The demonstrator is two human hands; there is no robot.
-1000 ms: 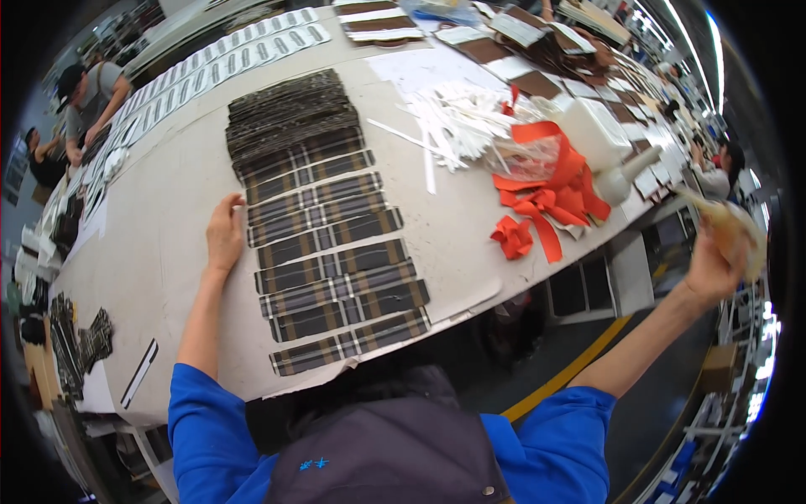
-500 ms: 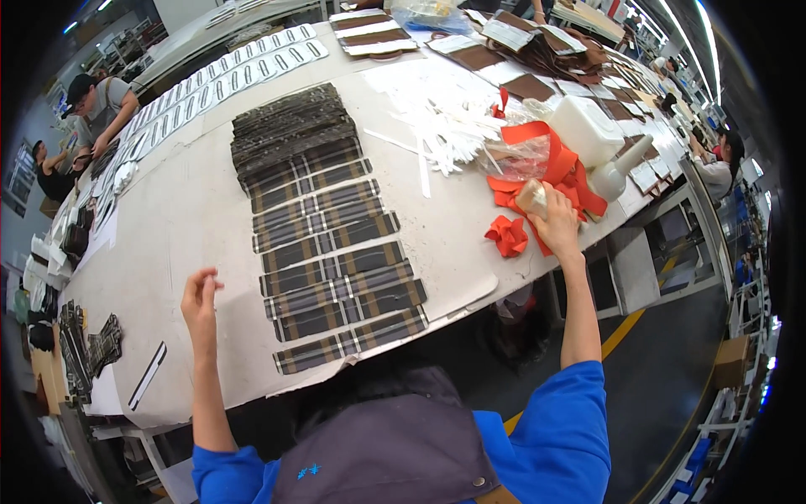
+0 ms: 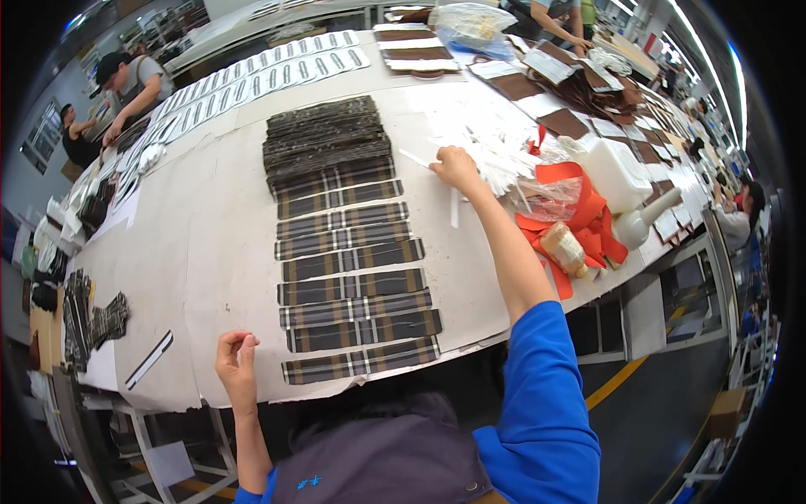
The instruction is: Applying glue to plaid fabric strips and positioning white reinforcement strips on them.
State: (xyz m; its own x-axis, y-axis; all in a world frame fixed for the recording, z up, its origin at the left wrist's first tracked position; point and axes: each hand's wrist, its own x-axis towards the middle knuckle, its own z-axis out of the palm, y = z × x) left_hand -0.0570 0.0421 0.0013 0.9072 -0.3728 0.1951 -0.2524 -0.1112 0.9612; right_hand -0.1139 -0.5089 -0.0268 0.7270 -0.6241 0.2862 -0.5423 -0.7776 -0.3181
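Thin, flat white strips (image 3: 501, 172), heaped on the pale counter (image 3: 210, 252), seem light and limp, best pinched at one end. The right grip (image 3: 457, 168) reaches their edge, fingers bunched, contents hidden; the left grip (image 3: 238, 361), loosely curled, looks empty.

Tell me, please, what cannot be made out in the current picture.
1. Head view: whether the right hand grips a white strip; the hand itself hides its fingertips.
2. Head view: most of each piece in the dark stack, covered by overlapping pieces.
3. Head view: the head of the co-worker across the table, cut off by the upper edge.
4. Head view: the clear bag's contents, too small and blurred.
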